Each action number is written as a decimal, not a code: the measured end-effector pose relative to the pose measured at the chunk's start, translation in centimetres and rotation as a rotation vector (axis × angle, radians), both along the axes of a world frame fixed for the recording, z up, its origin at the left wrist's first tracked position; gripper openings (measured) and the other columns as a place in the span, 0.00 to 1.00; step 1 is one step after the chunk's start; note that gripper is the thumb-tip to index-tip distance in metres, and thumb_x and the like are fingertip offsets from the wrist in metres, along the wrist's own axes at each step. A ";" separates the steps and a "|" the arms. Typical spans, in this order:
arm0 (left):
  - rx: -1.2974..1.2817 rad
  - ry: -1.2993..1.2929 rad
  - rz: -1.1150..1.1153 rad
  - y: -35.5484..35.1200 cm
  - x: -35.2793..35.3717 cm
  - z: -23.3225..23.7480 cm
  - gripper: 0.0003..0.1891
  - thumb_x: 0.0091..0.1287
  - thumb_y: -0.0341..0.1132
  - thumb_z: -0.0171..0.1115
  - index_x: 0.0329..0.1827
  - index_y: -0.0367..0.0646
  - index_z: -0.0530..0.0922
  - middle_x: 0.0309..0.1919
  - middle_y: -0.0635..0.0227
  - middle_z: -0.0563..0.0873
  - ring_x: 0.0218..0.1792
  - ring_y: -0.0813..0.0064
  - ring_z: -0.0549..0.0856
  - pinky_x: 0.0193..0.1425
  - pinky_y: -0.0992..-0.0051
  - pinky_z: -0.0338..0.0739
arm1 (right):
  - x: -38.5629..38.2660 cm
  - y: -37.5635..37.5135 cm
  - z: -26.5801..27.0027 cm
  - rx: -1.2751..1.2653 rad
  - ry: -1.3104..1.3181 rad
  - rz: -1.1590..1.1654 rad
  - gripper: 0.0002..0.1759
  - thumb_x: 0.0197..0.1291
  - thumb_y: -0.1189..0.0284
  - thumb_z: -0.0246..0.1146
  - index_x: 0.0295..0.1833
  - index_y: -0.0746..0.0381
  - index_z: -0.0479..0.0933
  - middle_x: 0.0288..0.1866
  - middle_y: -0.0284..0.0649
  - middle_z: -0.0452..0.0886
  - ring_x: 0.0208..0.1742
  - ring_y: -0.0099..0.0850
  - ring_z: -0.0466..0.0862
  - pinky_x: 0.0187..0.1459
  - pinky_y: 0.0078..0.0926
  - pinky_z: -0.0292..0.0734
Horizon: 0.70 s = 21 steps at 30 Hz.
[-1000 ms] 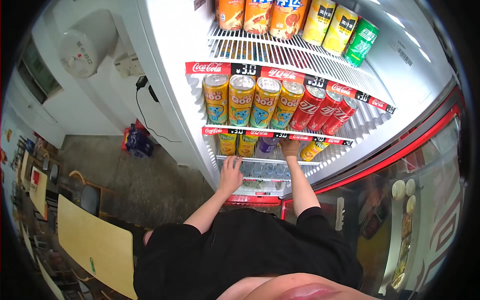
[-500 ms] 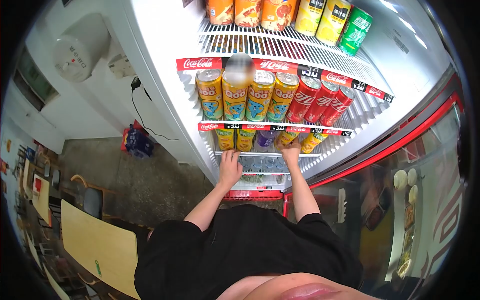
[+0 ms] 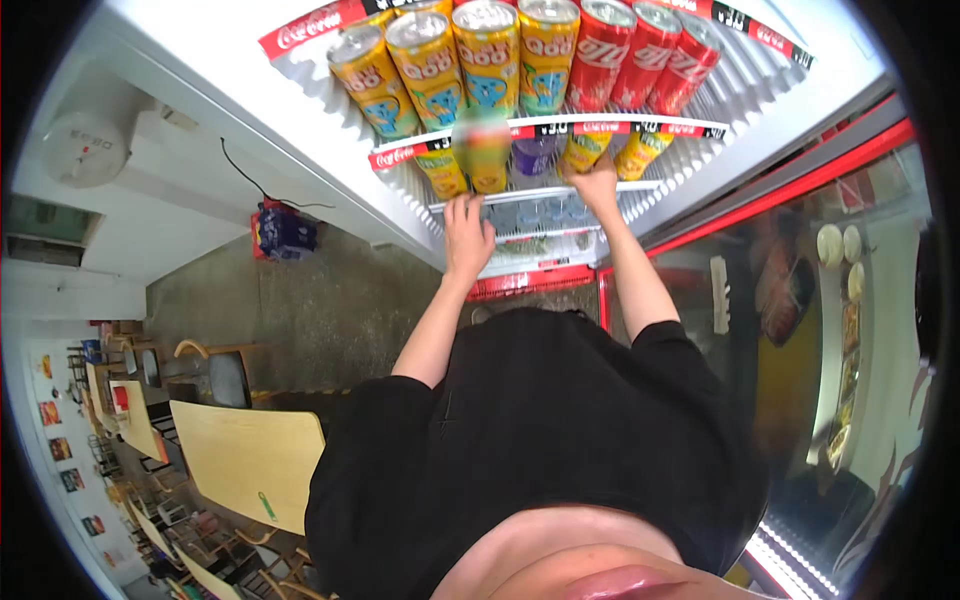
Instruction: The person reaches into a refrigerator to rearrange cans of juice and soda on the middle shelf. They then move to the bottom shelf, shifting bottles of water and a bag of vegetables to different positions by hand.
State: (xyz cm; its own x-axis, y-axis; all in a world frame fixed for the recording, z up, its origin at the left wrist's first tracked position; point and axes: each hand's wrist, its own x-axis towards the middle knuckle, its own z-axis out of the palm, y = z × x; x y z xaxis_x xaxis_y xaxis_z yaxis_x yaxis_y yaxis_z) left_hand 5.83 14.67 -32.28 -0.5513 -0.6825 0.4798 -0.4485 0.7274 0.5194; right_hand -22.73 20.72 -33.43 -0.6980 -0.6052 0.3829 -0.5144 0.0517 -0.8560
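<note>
My right hand point(image 3: 594, 188) reaches into the lower shelf of a drinks fridge, its fingers closed around the lower part of a yellow bottle point(image 3: 586, 150). At the front edge of the same shelf, the fingers of my left hand point(image 3: 467, 236) rest slightly spread, below another yellow bottle point(image 3: 441, 170). Between the hands stand a partly blurred yellow bottle point(image 3: 489, 180) and a purple-labelled bottle point(image 3: 532, 156). One more yellow bottle point(image 3: 643, 152) is to the right of my right hand. The bottle tops are hidden by the shelf above.
Orange Qoo cans point(image 3: 487, 65) and red cola cans point(image 3: 604, 60) fill the shelf above. The fridge's red-edged glass door point(image 3: 760, 190) stands open on the right. Wooden tables point(image 3: 245, 455) and chairs are at the left, and a dark blue bundle point(image 3: 285, 230) lies on the floor.
The view has tipped down and toward me, so the shelves appear higher. Both hands stay at the same shelf; my right hand remains on the yellow bottle.
</note>
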 end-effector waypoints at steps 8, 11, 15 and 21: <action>-0.008 -0.023 0.003 -0.2 -0.1 0.0 0.25 0.59 0.25 0.65 0.63 0.36 0.77 0.59 0.50 0.77 0.65 0.45 0.72 0.71 0.52 0.71 | 0.1 0.3 0.5 0.074 0.007 -0.024 0.37 0.45 0.62 0.83 0.58 0.67 0.76 0.47 0.53 0.88 0.50 0.48 0.89 0.52 0.43 0.83; -0.018 -0.030 0.004 -0.2 0.0 0.0 0.26 0.59 0.25 0.65 0.64 0.36 0.76 0.59 0.50 0.76 0.66 0.45 0.72 0.71 0.52 0.71 | 0.5 0.4 1.1 0.076 -0.015 -0.025 0.37 0.46 0.62 0.82 0.59 0.67 0.77 0.48 0.52 0.89 0.50 0.46 0.90 0.52 0.42 0.83; -0.009 -0.030 0.002 -0.1 -0.2 -0.4 0.26 0.59 0.25 0.65 0.64 0.37 0.76 0.60 0.50 0.76 0.67 0.45 0.71 0.72 0.51 0.71 | 0.5 0.8 1.9 0.049 -0.007 0.025 0.36 0.46 0.61 0.82 0.58 0.67 0.78 0.49 0.52 0.88 0.52 0.46 0.89 0.53 0.40 0.83; -0.014 -0.041 0.008 0.2 -0.1 -0.9 0.29 0.59 0.24 0.65 0.67 0.38 0.74 0.64 0.51 0.74 0.69 0.45 0.70 0.74 0.51 0.70 | -0.3 0.4 0.7 0.051 0.033 0.050 0.35 0.46 0.59 0.82 0.56 0.67 0.80 0.51 0.52 0.88 0.53 0.45 0.89 0.54 0.40 0.82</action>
